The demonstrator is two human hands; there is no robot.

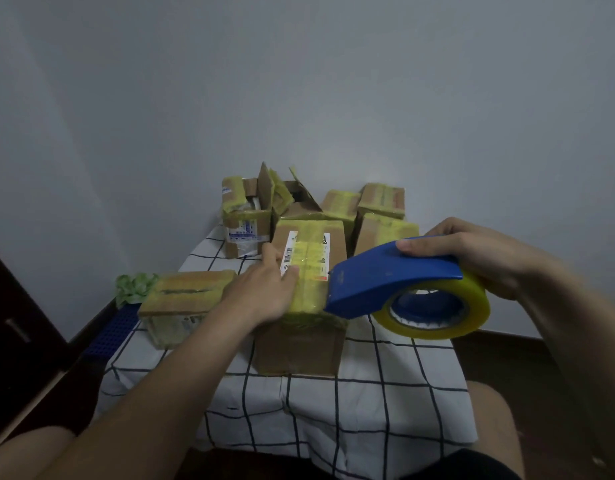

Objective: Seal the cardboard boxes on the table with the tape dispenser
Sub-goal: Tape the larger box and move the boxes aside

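Flat box (186,296) at the table's (385,393) left edge is already taped over, prob. set aside as done. Behind it, open boxes (247,216) w/ flaps up aren't sealed yet. Left hand (264,292) lies fingers straight on the centre box (306,341), gripping nothing, likely pinning the flaps and steadying it. Tape dispenser (396,282) has its blade end at that box's top near edge, roll hanging off to the right, angled as if laying or cutting a strip. Right hand (472,254) curls round its back to steer.

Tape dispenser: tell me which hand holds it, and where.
The right hand grips the tape dispenser over the top of its body. The left hand holds nothing, resting flat on the front box.
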